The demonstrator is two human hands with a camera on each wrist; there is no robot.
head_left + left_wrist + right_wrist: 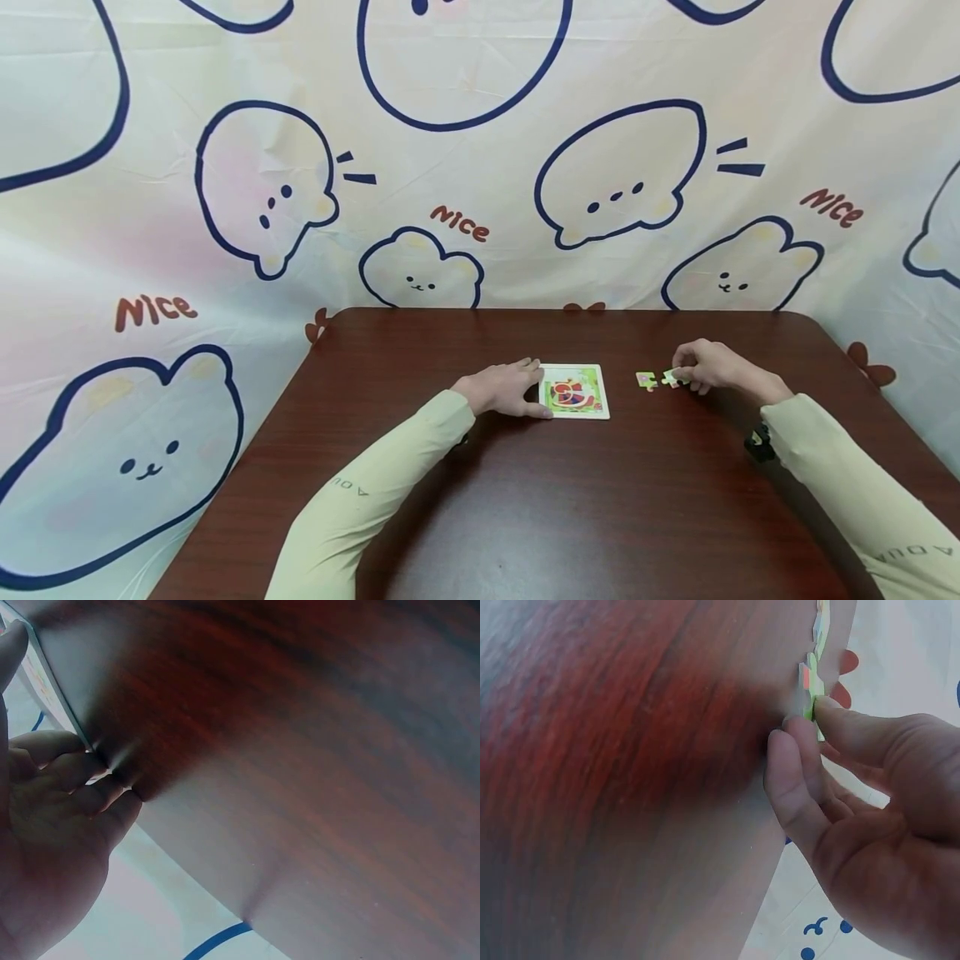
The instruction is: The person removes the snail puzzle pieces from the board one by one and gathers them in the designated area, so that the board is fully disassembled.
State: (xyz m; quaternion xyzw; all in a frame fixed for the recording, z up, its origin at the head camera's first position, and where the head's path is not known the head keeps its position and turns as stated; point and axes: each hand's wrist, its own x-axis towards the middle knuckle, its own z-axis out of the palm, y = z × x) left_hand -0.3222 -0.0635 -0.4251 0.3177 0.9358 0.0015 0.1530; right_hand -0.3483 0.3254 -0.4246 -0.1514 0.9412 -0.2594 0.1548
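The thumb and fingertips of the right hand (708, 367) pinch a puzzle piece (670, 380), just beside a second piece (647, 381) on the table (570, 500). Farther left, the left hand (506, 389) spreads thumb and fingers wide along the left edge of the puzzle board (602, 393). A light pinch should leave the tabs free; gentle left-hand contact should keep the board from sliding.

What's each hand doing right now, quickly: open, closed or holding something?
Left hand: open, touching the flat, rectangular, white-bordered picture board.
Right hand: closed, pinching a small, thin, mostly green jigsaw piece.
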